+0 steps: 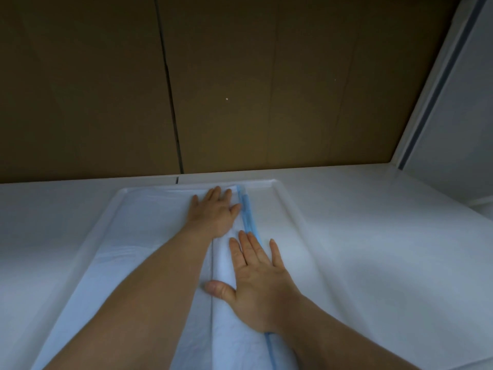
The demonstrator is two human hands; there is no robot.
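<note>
On table, centre: white tray (pixel 289 202), long side running near to far, far rim close to the table's back edge.
Pad: white sheet (pixel 128 252) with a blue edge strip (pixel 246 213), lying inside the tray; it covers the tray's left half and middle, with a folded-over band running near to far down the middle.
Blue strip position: along the right side of the folded band, showing between the two hands and again near the bottom edge of view.
Left hand (pixel 216 213): flat and open, fingers straight and pointing far, palm down on the far part of the pad, thumb touching the blue strip.
Right hand (pixel 260 285): flat and open, fingers straight and slightly spread, palm pressing the folded band nearer the person, thumb out to the left; it covers part of the blue strip.
Forearms: both bare, left one lying across the pad.
Table (pixel 386 236): white, smooth.
Far side: brown cardboard wall (pixel 240 76) with a vertical seam.
Right side: white panel (pixel 464 124), upright, with a dark strip.
</note>
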